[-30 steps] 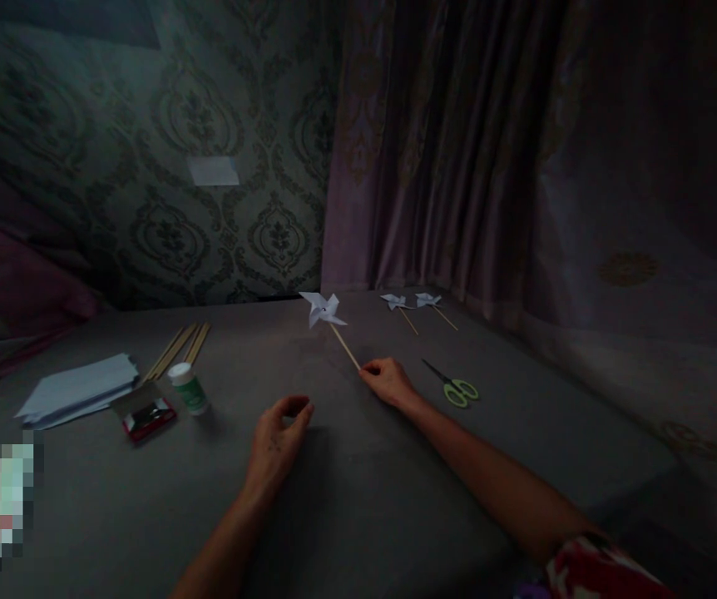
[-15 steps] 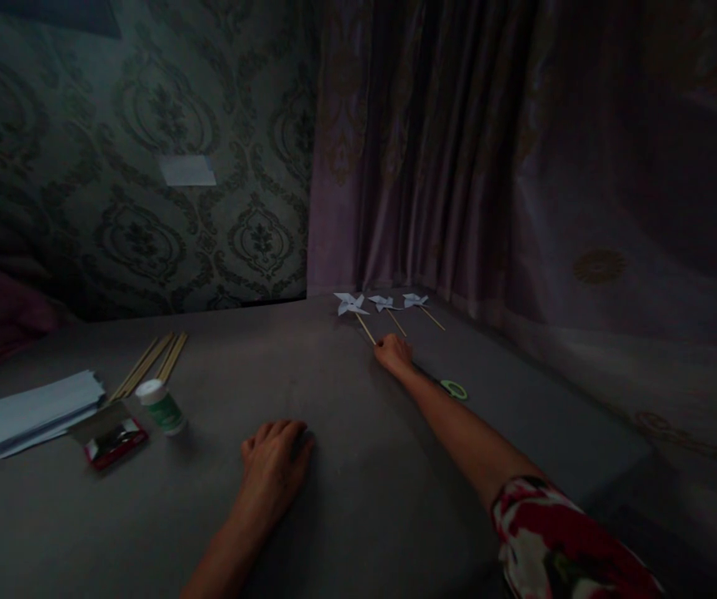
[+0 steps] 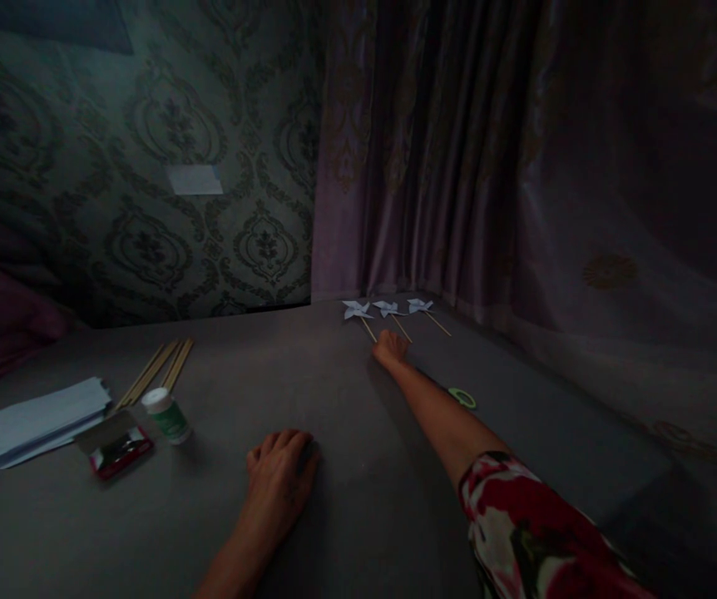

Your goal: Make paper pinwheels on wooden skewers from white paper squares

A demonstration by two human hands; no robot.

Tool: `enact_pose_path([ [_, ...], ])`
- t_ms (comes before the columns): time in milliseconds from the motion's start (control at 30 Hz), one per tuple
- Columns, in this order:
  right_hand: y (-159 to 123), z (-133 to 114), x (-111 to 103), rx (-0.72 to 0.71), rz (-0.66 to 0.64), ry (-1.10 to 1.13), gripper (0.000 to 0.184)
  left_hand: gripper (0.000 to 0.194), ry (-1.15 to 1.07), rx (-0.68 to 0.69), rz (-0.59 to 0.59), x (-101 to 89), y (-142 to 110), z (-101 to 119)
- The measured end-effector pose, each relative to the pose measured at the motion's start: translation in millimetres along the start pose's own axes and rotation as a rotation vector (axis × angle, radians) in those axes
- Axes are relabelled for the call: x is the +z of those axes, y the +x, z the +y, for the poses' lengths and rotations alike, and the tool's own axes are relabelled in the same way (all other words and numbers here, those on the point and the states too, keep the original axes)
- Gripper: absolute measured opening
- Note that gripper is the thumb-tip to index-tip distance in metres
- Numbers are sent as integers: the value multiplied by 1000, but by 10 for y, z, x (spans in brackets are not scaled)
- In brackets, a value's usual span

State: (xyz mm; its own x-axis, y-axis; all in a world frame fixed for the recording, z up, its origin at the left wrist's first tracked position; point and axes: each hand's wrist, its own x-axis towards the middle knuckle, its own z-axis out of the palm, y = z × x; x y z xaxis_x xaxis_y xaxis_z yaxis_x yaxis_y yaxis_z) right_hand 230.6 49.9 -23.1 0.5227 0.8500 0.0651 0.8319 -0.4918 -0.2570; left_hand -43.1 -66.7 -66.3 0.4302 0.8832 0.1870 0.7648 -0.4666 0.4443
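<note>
Three white paper pinwheels on thin wooden sticks lie side by side at the far edge of the grey surface, by the curtain: the left pinwheel [image 3: 357,310], the middle pinwheel [image 3: 387,309] and the right pinwheel [image 3: 420,306]. My right hand [image 3: 389,347] is stretched far out, fingers closed at the lower end of the left pinwheel's stick. Whether it still grips the stick is hidden. My left hand [image 3: 280,477] rests palm down on the surface near me, fingers loosely flat, holding nothing.
Green-handled scissors [image 3: 462,397] lie partly hidden behind my right forearm. At the left are a stack of white paper [image 3: 37,420], a bundle of wooden sticks [image 3: 155,374], a small white-capped bottle [image 3: 167,415] and a red box [image 3: 116,448]. A curtain [image 3: 521,208] hangs at the right.
My right hand carried the pinwheel away from me and laid it beside the other two at the far edge. My left hand dropped flat onto the surface.
</note>
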Motion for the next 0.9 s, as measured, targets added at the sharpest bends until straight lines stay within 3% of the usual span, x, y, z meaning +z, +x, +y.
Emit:
enact_pose_path([
  [267, 135, -94, 67, 38, 19, -2, 33, 31, 88, -16, -79, -10, -1, 27],
  [900, 121, -188, 159, 32, 86, -28, 34, 29, 90, 37, -32, 69, -21, -80],
])
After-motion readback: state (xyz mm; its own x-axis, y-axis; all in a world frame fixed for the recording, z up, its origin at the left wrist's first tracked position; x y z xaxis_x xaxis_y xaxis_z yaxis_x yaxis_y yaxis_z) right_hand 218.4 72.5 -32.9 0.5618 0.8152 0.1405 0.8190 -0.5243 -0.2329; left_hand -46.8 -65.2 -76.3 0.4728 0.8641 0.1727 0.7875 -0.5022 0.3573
